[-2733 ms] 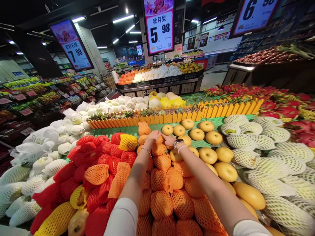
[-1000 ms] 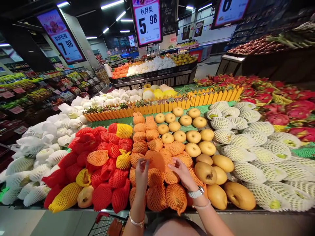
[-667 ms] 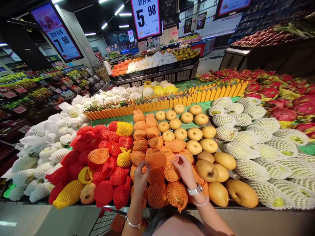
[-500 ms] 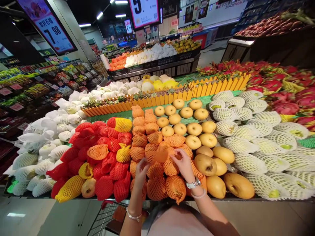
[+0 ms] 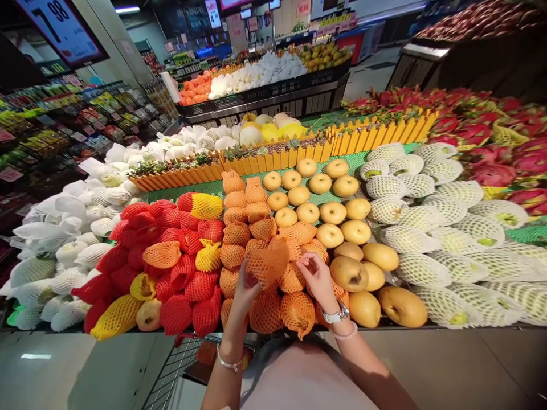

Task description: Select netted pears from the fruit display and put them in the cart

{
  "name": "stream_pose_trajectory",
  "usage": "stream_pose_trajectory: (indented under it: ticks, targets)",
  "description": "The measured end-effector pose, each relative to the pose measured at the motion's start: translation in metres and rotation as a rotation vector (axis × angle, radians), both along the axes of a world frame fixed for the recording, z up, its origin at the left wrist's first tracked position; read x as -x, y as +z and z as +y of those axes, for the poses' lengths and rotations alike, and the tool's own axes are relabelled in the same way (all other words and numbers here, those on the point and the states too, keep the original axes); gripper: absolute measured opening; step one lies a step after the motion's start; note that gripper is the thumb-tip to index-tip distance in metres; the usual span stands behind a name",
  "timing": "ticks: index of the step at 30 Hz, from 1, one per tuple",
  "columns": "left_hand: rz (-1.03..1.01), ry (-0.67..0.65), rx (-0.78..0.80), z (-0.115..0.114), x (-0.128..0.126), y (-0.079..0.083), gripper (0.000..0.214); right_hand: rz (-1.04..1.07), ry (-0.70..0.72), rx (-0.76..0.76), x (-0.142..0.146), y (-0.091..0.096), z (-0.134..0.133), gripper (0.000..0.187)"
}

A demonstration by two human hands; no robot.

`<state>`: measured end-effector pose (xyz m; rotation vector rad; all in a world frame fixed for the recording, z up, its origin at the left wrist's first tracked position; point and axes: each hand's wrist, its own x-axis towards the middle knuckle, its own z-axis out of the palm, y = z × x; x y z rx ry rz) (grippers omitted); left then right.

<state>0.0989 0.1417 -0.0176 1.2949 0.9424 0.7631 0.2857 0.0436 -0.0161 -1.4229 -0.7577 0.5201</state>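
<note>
Left hand pinches an orange net over the near netted fruit. Right hand, fingers curled shut, sits just right. A loose pinch could drop it, and nudged front fruit might roll off.

An empty orange foam net, a soft mesh sleeve of diamond-shaped holes, is held up just below the centre of the frame. It is slack and flattened, with no fruit inside, and fans out with its wider edge uppermost. Its lower left corner is pinched in the left hand. The right hand is just beside its right edge; whether they touch cannot be told. The net hangs above the front rows of orange-netted fruit.
</note>
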Motion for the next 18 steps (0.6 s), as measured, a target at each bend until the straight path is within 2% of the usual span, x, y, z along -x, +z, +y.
stream_pose_trajectory:
  ticks: [4,8,13,18]
  targets:
    - [-0.010,-0.126,-0.022,-0.007,0.006,0.008,0.097,0.065,0.143,0.004,-0.003,-0.003,-0.005,0.022]
    - [-0.018,-0.274,0.002,-0.012,0.021,0.010,0.104,0.093,0.204,0.098,-0.005,-0.008,-0.002,0.028]
    - [-0.010,-0.299,0.012,-0.012,0.038,0.006,0.108,0.047,0.442,0.123,0.003,-0.002,0.002,0.024]
    - [0.008,-0.355,0.064,-0.012,0.048,0.003,0.128,-0.073,0.431,0.123,0.012,0.004,0.003,0.038]
